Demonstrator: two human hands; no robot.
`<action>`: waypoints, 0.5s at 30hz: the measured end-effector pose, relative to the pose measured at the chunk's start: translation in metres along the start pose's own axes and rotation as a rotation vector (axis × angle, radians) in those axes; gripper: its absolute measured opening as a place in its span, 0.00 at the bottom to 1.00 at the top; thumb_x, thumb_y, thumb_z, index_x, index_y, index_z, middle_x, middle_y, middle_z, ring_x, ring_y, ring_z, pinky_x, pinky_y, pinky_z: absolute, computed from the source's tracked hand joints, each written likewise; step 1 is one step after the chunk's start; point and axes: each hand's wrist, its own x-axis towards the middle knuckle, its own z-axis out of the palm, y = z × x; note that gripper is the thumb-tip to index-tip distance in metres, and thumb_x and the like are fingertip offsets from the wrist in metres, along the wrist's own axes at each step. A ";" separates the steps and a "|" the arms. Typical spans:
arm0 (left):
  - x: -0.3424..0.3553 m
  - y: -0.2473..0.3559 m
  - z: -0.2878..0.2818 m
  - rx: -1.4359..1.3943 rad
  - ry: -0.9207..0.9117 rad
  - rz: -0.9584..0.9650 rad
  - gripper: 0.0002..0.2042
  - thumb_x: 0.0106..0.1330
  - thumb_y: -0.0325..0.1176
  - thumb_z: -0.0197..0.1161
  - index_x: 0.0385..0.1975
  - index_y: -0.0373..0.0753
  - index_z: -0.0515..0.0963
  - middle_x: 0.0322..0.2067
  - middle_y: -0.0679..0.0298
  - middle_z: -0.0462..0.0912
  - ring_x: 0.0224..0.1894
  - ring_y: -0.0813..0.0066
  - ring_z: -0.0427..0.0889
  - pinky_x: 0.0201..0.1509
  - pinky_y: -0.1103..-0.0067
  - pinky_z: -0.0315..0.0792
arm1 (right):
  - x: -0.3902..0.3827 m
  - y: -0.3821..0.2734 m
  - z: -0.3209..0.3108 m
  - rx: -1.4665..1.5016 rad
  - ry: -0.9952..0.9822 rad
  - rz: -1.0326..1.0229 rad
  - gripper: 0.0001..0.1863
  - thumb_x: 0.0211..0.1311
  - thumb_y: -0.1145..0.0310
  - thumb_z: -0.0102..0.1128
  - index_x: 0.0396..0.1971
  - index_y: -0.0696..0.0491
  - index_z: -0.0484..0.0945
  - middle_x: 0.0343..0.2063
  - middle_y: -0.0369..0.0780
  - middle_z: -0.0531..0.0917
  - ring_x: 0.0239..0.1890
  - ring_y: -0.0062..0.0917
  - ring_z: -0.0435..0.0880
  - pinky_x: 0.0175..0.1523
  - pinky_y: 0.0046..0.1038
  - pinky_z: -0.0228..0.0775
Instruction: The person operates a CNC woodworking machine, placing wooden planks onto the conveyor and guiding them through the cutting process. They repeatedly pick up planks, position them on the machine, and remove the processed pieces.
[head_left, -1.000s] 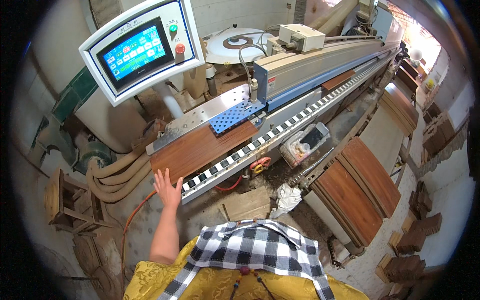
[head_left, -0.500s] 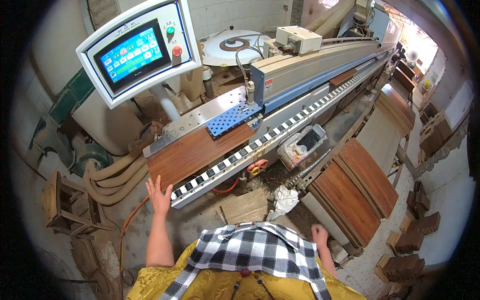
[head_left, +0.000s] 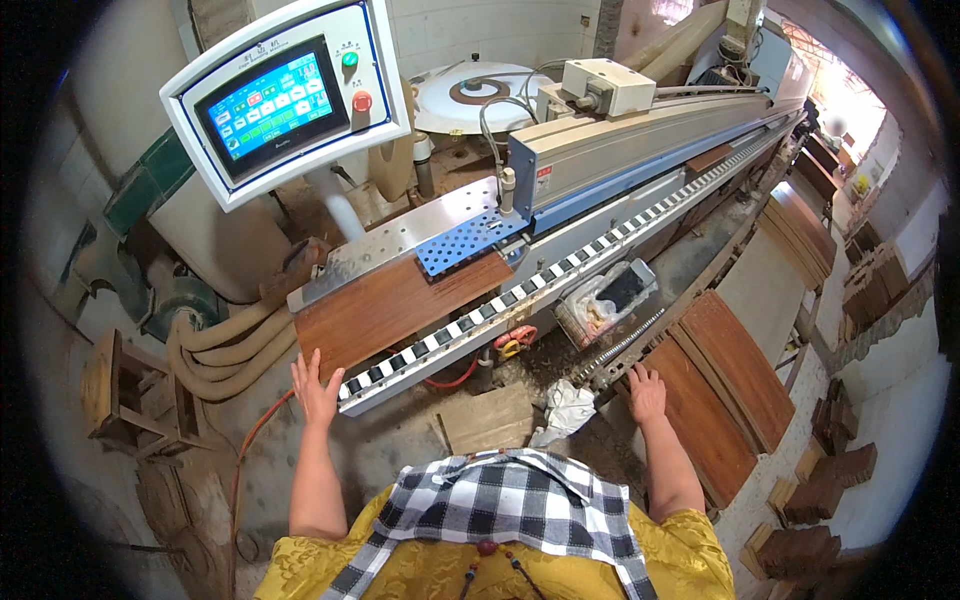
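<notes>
Nearest the camera, a checked cloth [head_left: 510, 510] over a yellow garment is seen at the lower edge, with both forearms reaching forward from it. The left hand [head_left: 315, 388] is spread flat, fingers apart, and nothing is gripped by it; it is placed at the near end of the wooden panel [head_left: 395, 305], with the fingertips at or just short of the panel's edge, though contact cannot be told for certain. The right hand [head_left: 647, 390] is also held open with the fingers loosely spread, and it is laid on the near end of the stack of brown boards [head_left: 720, 390], well to the right of the panel; nothing is clasped by it.

Between the two hands, below the panel, a piece of cardboard [head_left: 490, 420] and a crumpled white rag [head_left: 565, 410] are seen on the dusty floor. To the left of the panel, a small wooden stool [head_left: 130, 395] and ribbed beige hoses [head_left: 225, 345] are found.

The panel is lying flat on the machine's infeed, beside the black-and-white conveyor track [head_left: 560, 275], which is run away to the upper right. The panel's far end is tucked under a blue perforated plate [head_left: 465, 242]. Just right of the track, a plastic-lined bin [head_left: 605, 300] is set.

Beyond the panel, a touchscreen control panel [head_left: 285, 100] is mounted on a white arm, and further boards [head_left: 800, 225] are stacked far to the right.
</notes>
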 end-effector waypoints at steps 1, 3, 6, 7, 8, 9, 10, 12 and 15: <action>-0.001 -0.001 -0.001 0.002 -0.004 0.000 0.30 0.58 0.48 0.62 0.61 0.49 0.65 0.65 0.50 0.54 0.68 0.49 0.48 0.67 0.63 0.48 | 0.003 -0.001 -0.002 -0.008 -0.001 -0.016 0.18 0.54 0.71 0.50 0.47 0.49 0.71 0.56 0.38 0.69 0.49 0.35 0.70 0.49 0.35 0.66; 0.000 0.000 -0.003 0.006 -0.012 0.004 0.30 0.58 0.48 0.62 0.61 0.48 0.65 0.65 0.50 0.54 0.68 0.49 0.48 0.67 0.63 0.48 | -0.002 -0.003 -0.007 0.004 -0.013 -0.015 0.18 0.53 0.71 0.50 0.46 0.50 0.71 0.55 0.38 0.70 0.48 0.36 0.70 0.47 0.34 0.66; 0.000 0.010 -0.005 0.038 -0.031 0.008 0.31 0.57 0.50 0.62 0.61 0.47 0.65 0.65 0.50 0.54 0.68 0.49 0.48 0.67 0.60 0.47 | -0.018 -0.006 -0.003 0.048 0.060 -0.003 0.20 0.50 0.73 0.52 0.46 0.50 0.71 0.53 0.38 0.71 0.47 0.36 0.71 0.46 0.35 0.66; 0.000 0.016 -0.006 0.044 -0.041 -0.001 0.32 0.57 0.50 0.62 0.61 0.47 0.65 0.65 0.51 0.54 0.68 0.50 0.48 0.67 0.58 0.45 | -0.027 -0.008 0.001 0.068 0.099 0.005 0.21 0.48 0.73 0.53 0.46 0.50 0.71 0.52 0.38 0.72 0.46 0.37 0.71 0.46 0.35 0.66; 0.000 0.023 -0.006 0.050 -0.051 -0.014 0.32 0.57 0.51 0.61 0.61 0.47 0.65 0.65 0.51 0.54 0.68 0.50 0.48 0.68 0.57 0.44 | -0.034 -0.012 -0.001 0.097 0.103 0.002 0.22 0.46 0.74 0.54 0.46 0.50 0.71 0.52 0.39 0.72 0.46 0.37 0.71 0.47 0.35 0.66; 0.000 0.029 -0.005 0.056 -0.060 -0.025 0.32 0.57 0.52 0.61 0.61 0.47 0.65 0.65 0.51 0.54 0.68 0.51 0.47 0.68 0.56 0.42 | -0.045 -0.017 -0.005 0.127 0.108 0.001 0.23 0.44 0.75 0.56 0.46 0.50 0.71 0.52 0.39 0.72 0.47 0.37 0.71 0.47 0.36 0.66; 0.000 0.033 0.000 0.063 -0.056 -0.023 0.32 0.57 0.53 0.61 0.61 0.47 0.65 0.65 0.51 0.54 0.68 0.52 0.47 0.68 0.55 0.41 | -0.053 -0.024 -0.015 0.155 0.111 -0.002 0.24 0.42 0.76 0.57 0.46 0.50 0.71 0.52 0.39 0.72 0.47 0.37 0.71 0.47 0.36 0.66; 0.002 0.040 0.010 0.081 -0.046 -0.018 0.33 0.57 0.54 0.60 0.61 0.47 0.65 0.65 0.51 0.54 0.69 0.53 0.46 0.68 0.53 0.37 | -0.069 -0.036 -0.019 0.248 0.113 -0.007 0.26 0.40 0.78 0.59 0.47 0.51 0.72 0.54 0.40 0.71 0.49 0.39 0.70 0.50 0.37 0.65; 0.005 0.061 0.014 0.097 -0.054 -0.031 0.33 0.56 0.56 0.59 0.61 0.47 0.65 0.65 0.50 0.54 0.70 0.55 0.44 0.69 0.55 0.34 | -0.103 -0.050 -0.015 0.472 0.243 0.068 0.20 0.47 0.72 0.61 0.45 0.52 0.73 0.42 0.41 0.78 0.43 0.38 0.74 0.47 0.37 0.67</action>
